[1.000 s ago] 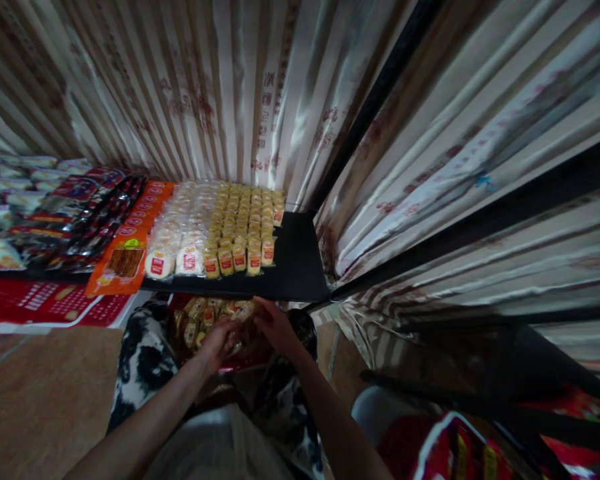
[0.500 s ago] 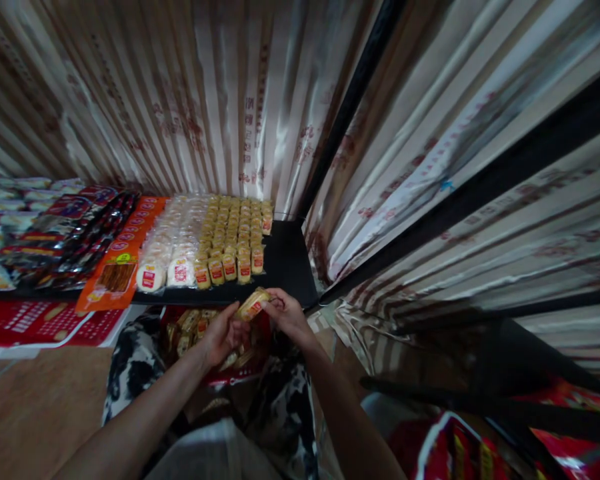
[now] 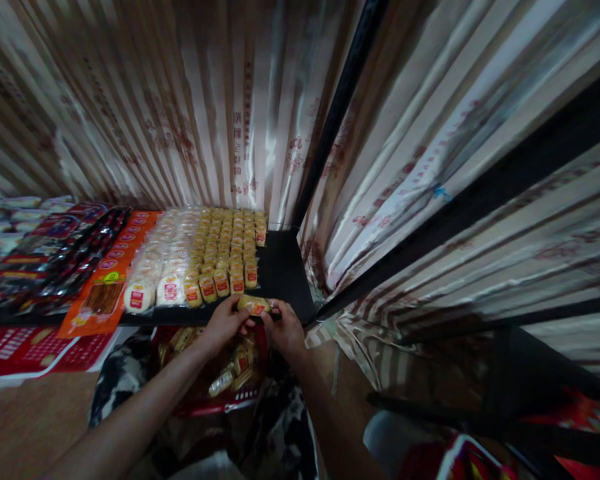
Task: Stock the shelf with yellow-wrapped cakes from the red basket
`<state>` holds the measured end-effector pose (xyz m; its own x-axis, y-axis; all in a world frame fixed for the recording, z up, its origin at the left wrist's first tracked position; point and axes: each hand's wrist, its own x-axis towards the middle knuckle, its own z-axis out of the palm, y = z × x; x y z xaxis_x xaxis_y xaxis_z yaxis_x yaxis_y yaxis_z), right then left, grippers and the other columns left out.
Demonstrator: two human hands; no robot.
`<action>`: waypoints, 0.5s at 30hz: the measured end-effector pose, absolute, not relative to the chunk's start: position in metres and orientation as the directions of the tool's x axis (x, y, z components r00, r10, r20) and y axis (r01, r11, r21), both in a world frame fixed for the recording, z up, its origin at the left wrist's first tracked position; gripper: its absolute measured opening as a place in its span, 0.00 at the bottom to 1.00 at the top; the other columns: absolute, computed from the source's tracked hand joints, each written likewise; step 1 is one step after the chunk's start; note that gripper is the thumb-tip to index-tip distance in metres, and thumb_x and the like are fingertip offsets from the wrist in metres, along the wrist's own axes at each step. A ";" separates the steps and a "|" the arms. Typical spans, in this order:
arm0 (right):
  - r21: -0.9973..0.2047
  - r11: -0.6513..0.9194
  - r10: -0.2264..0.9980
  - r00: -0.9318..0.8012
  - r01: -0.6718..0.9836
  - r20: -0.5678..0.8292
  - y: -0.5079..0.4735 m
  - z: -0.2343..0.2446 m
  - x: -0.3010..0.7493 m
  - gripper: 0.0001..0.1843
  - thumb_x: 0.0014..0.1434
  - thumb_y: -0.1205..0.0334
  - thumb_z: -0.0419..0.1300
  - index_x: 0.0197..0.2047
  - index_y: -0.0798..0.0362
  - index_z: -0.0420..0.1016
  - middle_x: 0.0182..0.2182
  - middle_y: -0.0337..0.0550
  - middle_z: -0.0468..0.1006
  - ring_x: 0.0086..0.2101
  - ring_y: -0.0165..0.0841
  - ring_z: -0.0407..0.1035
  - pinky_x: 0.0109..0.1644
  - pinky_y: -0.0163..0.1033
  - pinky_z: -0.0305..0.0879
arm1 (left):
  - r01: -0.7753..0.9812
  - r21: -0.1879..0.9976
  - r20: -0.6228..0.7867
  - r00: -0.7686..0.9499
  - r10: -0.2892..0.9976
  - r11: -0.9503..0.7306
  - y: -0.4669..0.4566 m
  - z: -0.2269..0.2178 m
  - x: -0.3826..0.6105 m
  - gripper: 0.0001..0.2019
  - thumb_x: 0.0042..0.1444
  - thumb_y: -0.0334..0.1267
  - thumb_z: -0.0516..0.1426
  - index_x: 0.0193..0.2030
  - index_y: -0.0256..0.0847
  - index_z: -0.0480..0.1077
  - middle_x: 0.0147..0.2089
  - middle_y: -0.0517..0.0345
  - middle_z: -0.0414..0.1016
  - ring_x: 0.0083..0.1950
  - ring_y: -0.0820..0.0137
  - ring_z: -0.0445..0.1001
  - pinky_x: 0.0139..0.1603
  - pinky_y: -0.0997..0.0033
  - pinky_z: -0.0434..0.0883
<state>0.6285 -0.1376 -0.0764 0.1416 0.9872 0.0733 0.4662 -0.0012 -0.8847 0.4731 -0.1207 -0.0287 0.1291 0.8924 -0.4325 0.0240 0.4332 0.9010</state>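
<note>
Left hand (image 3: 226, 324) and right hand (image 3: 287, 333) share one grip, closed on a yellow snack packet (image 3: 253, 305), lower centre, seen against a black shelf (image 3: 285, 267). Striped curtains (image 3: 180, 100) (with reddish print) fill the top. Rows of similar packets (image 3: 224, 253) stand centre-left; the left forearm (image 3: 165, 377) partly hides a red basket (image 3: 230, 406) below.

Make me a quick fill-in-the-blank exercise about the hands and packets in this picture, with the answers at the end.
1. Of the left hand and the right hand, ____ touch the small yellow packet.
2. The bare end of the shelf is coloured ____.
3. The orange packet lies between the dark packets and the ____ round packets.
4. Loose yellow packets lie in a container coloured ____.

Missing words: both; black; white; red.
</note>
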 end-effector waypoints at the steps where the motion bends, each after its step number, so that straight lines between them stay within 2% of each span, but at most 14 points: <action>1: -0.824 0.060 0.977 0.138 0.564 0.165 -0.137 -0.072 0.631 0.19 0.55 0.56 0.58 0.49 0.54 0.73 0.46 0.50 0.76 0.44 0.41 0.69 0.52 0.47 0.64 | 0.074 0.908 -0.419 0.155 0.895 0.412 -0.115 -0.027 0.474 0.09 0.51 0.33 0.59 0.40 0.37 0.68 0.20 0.63 0.73 0.16 0.77 0.66 0.18 0.81 0.62; 4: -0.696 0.210 0.954 0.013 0.687 0.301 -0.132 -0.056 0.638 0.23 0.59 0.60 0.56 0.58 0.51 0.68 0.53 0.47 0.73 0.51 0.42 0.63 0.56 0.47 0.59 | 0.189 0.932 -0.346 0.216 0.913 0.309 -0.093 -0.019 0.479 0.08 0.48 0.28 0.59 0.37 0.38 0.70 0.17 0.65 0.70 0.15 0.76 0.65 0.16 0.81 0.60; 7: -0.666 0.245 0.946 -0.024 0.704 0.324 -0.120 -0.047 0.642 0.19 0.61 0.60 0.54 0.55 0.50 0.71 0.50 0.46 0.75 0.48 0.41 0.64 0.54 0.45 0.60 | 0.254 0.943 -0.285 0.284 0.916 0.214 -0.068 -0.010 0.486 0.09 0.45 0.26 0.59 0.34 0.38 0.72 0.17 0.65 0.69 0.17 0.75 0.66 0.17 0.79 0.60; 10: -0.721 0.168 0.942 0.107 0.673 0.319 -0.098 -0.052 0.646 0.16 0.59 0.59 0.56 0.50 0.51 0.74 0.44 0.47 0.78 0.44 0.40 0.66 0.51 0.44 0.62 | 0.195 0.964 -0.221 0.205 0.954 0.181 -0.042 -0.007 0.501 0.13 0.44 0.25 0.60 0.38 0.39 0.73 0.22 0.63 0.72 0.23 0.73 0.69 0.25 0.78 0.65; 13: -0.814 0.057 0.927 0.272 0.578 0.258 -0.065 -0.065 0.649 0.16 0.57 0.57 0.57 0.47 0.51 0.75 0.38 0.45 0.78 0.38 0.38 0.67 0.42 0.41 0.66 | 0.140 0.983 -0.119 -0.015 0.993 0.120 -0.022 -0.011 0.522 0.18 0.44 0.24 0.61 0.44 0.39 0.73 0.36 0.56 0.76 0.33 0.71 0.71 0.37 0.75 0.68; 15: -0.865 0.016 0.914 0.343 0.502 0.216 -0.040 -0.074 0.650 0.17 0.56 0.57 0.56 0.47 0.52 0.74 0.37 0.44 0.78 0.37 0.36 0.69 0.40 0.39 0.66 | 0.141 0.985 -0.091 -0.057 0.994 0.098 -0.014 -0.018 0.537 0.16 0.46 0.25 0.60 0.44 0.39 0.72 0.42 0.53 0.75 0.39 0.68 0.72 0.44 0.72 0.68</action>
<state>0.6503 -0.0402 -0.0743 0.3426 0.9143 0.2158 0.5018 0.0161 -0.8648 0.5368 -0.0137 -0.0178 -0.0570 0.9943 -0.0906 0.1406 0.0978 0.9852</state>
